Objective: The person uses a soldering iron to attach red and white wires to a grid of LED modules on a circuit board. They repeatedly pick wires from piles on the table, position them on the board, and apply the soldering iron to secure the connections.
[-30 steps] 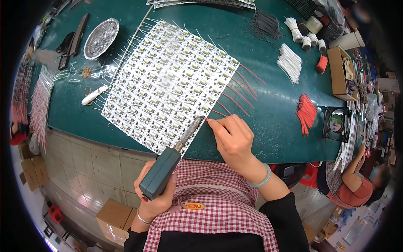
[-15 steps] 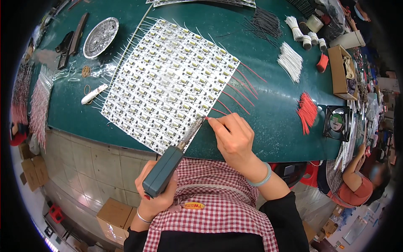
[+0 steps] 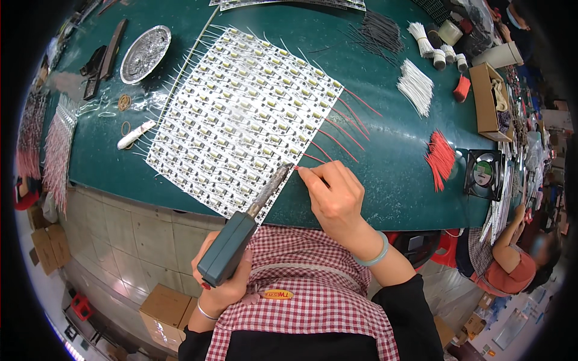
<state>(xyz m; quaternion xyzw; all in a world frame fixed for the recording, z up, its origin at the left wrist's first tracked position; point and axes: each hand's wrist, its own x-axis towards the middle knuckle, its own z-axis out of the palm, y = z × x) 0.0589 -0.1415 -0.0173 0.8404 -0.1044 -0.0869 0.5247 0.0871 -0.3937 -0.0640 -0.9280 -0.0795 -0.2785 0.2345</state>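
A large white panel of circuit boards [image 3: 241, 120] with rows of small yellowish parts lies on the green table. My left hand [image 3: 224, 268] is closed round the dark green handle of a soldering iron [image 3: 232, 243]. The iron's tip rests at the panel's right edge, near its lower corner. Just right of that tip, my right hand [image 3: 334, 192] pinches a short red wire [image 3: 296, 169], its end at the board edge. Above it, several red wires [image 3: 343, 144] stick out from the same edge. Thin white wires line the panel's upper and left edges.
Loose bundles of red wires [image 3: 441, 160], white wires [image 3: 415, 88] and black wires [image 3: 381, 33] lie to the right. Beyond are a small fan [image 3: 483, 175] and a cardboard box [image 3: 483, 99]. A metal dish [image 3: 145, 55] stands at left. A co-worker [image 3: 512, 259] sits at far right.
The soldering iron has shifted slightly left and become more upright, its tip staying near the wire. My right hand keeps its place with the red wire.
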